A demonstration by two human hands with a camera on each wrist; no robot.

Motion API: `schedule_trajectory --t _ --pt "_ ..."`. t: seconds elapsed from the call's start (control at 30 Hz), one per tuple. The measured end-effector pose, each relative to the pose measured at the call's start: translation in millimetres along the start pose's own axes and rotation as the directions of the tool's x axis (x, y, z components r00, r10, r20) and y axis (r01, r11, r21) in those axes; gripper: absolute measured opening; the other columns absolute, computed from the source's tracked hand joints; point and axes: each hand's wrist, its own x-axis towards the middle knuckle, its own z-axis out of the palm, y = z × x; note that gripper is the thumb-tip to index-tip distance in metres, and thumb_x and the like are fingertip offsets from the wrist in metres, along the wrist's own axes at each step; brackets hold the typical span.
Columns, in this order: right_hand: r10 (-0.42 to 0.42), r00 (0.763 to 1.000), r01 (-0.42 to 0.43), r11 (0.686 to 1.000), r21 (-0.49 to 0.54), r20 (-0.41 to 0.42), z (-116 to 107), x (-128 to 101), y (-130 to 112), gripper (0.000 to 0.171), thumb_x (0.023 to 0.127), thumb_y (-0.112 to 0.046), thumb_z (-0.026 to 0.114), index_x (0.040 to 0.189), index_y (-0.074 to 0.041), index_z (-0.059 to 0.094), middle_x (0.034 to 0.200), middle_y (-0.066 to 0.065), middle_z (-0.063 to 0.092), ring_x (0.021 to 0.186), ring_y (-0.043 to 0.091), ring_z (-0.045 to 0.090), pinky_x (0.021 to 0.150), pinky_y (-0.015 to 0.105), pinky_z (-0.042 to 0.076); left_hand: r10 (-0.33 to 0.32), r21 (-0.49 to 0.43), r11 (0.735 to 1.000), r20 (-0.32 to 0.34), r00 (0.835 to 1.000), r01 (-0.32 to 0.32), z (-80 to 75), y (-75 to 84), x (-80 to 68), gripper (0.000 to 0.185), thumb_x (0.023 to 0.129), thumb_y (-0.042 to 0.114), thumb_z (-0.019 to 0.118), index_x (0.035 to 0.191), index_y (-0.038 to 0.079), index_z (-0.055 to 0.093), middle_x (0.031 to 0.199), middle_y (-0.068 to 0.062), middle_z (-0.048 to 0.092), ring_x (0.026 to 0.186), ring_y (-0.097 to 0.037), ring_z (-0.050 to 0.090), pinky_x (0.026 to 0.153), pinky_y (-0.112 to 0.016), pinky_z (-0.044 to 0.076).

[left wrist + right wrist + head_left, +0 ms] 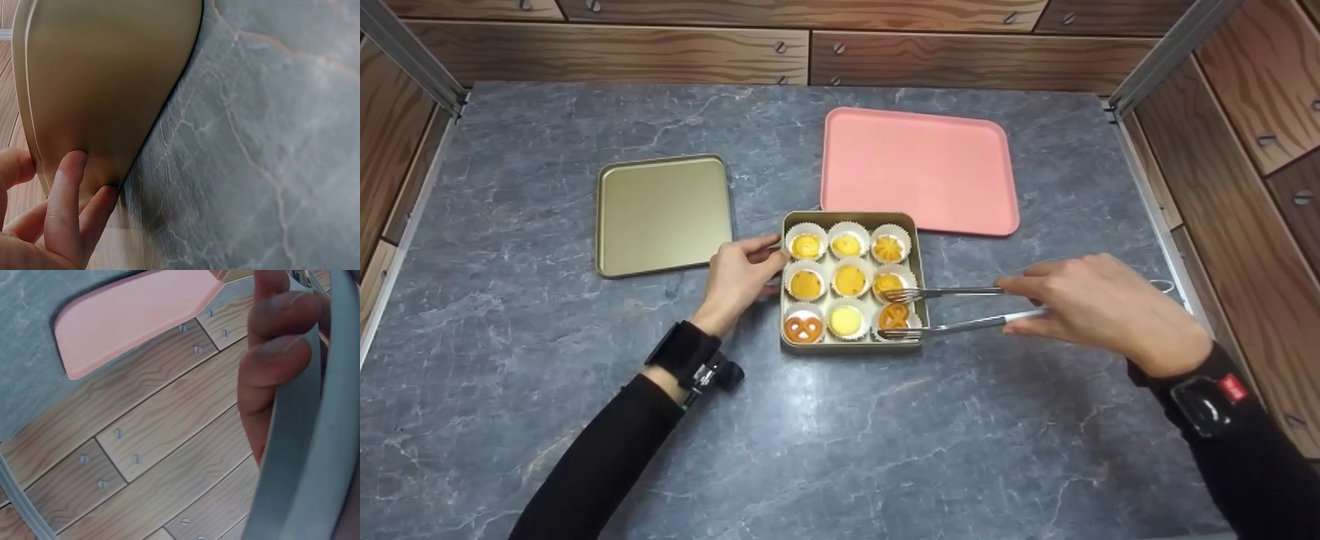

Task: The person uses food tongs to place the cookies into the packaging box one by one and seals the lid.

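Note:
My left hand touches the left side of a square gold tin, its fingertips pressing on the outer wall in the left wrist view. Nine paper cups with pastries and cookies fill the tin in rows. My right hand grips metal tongs, which reach in over the tin's right wall with their arms spread. Between the tong tips lies a pretzel cookie in the near right cup. The upper tip overlaps the yellow cookie behind it. Another pretzel cookie sits at the near left.
A gold lid lies on the left of the grey marbled table. Behind the tin, a pink tray lies flat, its near edge close to the tin's far right corner. Wood-patterned panels enclose the back and sides.

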Motion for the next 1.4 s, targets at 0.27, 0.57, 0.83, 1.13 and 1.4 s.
schedule_trajectory --t 0.27,0.57,0.83,1.13,1.4 --pt "-0.004 1.0 0.003 0.999 -0.045 -0.015 3.0 4.4 -4.9 0.054 0.08 -0.045 0.087 0.121 -0.013 0.077 0.091 0.004 0.074 0.055 0.018 0.062 0.043 0.04 0.058 0.02 0.004 1.0 -0.002 1.0 -0.02 0.5 -1.6 0.1 0.051 0.096 0.016 0.075 0.143 0.006 0.06 0.13 -0.018 0.069 0.104 -0.024 0.074 0.074 -0.033 0.068" --pt "0.044 0.986 -0.039 0.999 0.034 -0.164 26.2 -7.1 1.5 0.054 0.081 -0.039 0.087 0.125 -0.01 0.074 0.085 0.001 0.07 0.057 0.011 0.059 0.044 0.033 0.055 0.035 -0.023 0.999 0.005 0.999 -0.035 0.2 -1.8 -1.4 0.05 0.096 0.016 0.074 0.142 0.004 0.061 0.128 -0.018 0.07 0.1 -0.026 0.075 0.074 -0.034 0.068" --pt "0.284 0.878 -0.229 0.956 0.182 -0.386 68.6 -18.3 11.4 0.056 0.082 -0.023 0.089 0.131 -0.003 0.069 0.086 0.009 0.07 0.066 0.019 0.062 0.051 0.039 0.056 0.021 -0.014 1.0 0.006 1.0 -0.02 -0.5 -1.8 -0.9 0.05 0.096 0.015 0.074 0.143 0.005 0.06 0.128 -0.018 0.07 0.1 -0.026 0.075 0.075 -0.032 0.068" --pt "0.525 0.743 -0.441 0.85 0.288 -0.414 102.8 -23.3 22.9 0.045 0.09 -0.021 0.083 0.123 0.005 0.067 0.095 0.022 0.068 0.073 0.037 0.062 0.056 0.054 0.055 0.018 -0.016 1.0 0.001 1.0 -0.018 -2.4 -4.1 -1.9 0.051 0.096 0.016 0.074 0.144 0.004 0.059 0.13 -0.019 0.069 0.106 -0.026 0.073 0.075 -0.031 0.068" --pt "0.716 0.599 -0.609 0.698 0.377 -0.358 114.3 -34.6 46.4 0.049 0.099 -0.026 0.072 0.126 0.014 0.06 0.1 0.03 0.061 0.083 0.049 0.06 0.066 0.066 0.052 0.018 -0.046 0.999 0.013 1.0 -0.018 -1.0 -3.5 -0.5 0.052 0.096 0.013 0.074 0.144 0.002 0.058 0.13 -0.02 0.069 0.108 -0.027 0.072 0.076 -0.032 0.068"
